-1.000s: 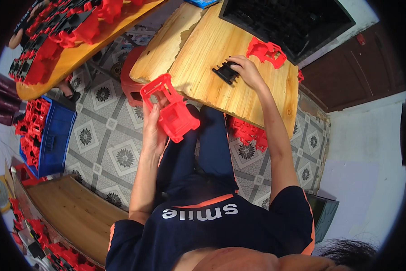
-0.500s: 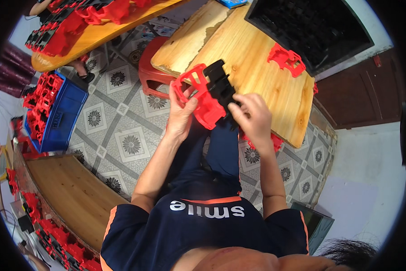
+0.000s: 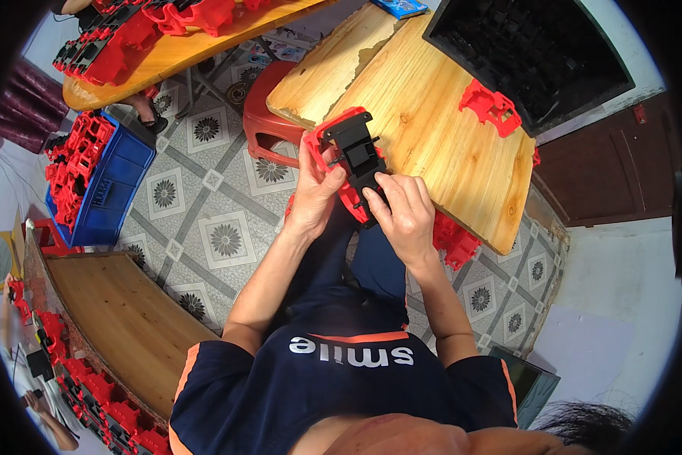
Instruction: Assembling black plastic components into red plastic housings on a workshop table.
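Observation:
My left hand (image 3: 313, 199) is closed round a red plastic shell (image 3: 349, 196), with the thumb on its near face. Against that shell lies a black plastic frame (image 3: 356, 145) with a square recess and small side pegs; the two parts overlap. My right hand (image 3: 404, 214) grips the black frame's lower right end between thumb and fingers. Both pieces are held tilted in the air over my lap, by the near left edge of the wooden table (image 3: 424, 144). Whether they are locked together cannot be seen.
A loose red shell (image 3: 493, 108) lies on the table beside a large black tray (image 3: 531, 61). A red stool (image 3: 269, 114) stands left of it. Farther left are a blue crate (image 3: 121, 182) of red parts and a wooden bench (image 3: 121, 318). Other people's arms show at the left.
The black frame has moved left from the red shell's right side to lie over it, its recess turned up. My right hand has shifted left and slightly down with it.

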Demonstrator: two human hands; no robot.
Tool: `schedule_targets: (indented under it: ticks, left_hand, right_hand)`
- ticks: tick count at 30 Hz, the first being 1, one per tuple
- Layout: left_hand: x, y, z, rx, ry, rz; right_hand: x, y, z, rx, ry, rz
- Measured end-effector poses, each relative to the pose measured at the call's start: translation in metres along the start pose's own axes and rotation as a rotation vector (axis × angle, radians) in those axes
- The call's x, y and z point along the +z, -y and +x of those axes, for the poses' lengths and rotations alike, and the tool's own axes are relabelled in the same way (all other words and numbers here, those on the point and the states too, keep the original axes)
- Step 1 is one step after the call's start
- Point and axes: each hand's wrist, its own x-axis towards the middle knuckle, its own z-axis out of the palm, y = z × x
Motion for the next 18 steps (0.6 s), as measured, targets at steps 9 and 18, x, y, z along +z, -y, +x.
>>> schedule_targets:
  ticks: [9,18]
  left_hand:
    - [0.001,0.001,-0.002,-0.048,-0.014,-0.032]
    - [0.016,-0.004,-0.003,-0.06,-0.037,0.204]
  right_hand:
    - [0.002,0.003,-0.001,-0.044,0.008,-0.039]
    - [0.011,-0.019,0.025,0.368,-0.154,0.428]
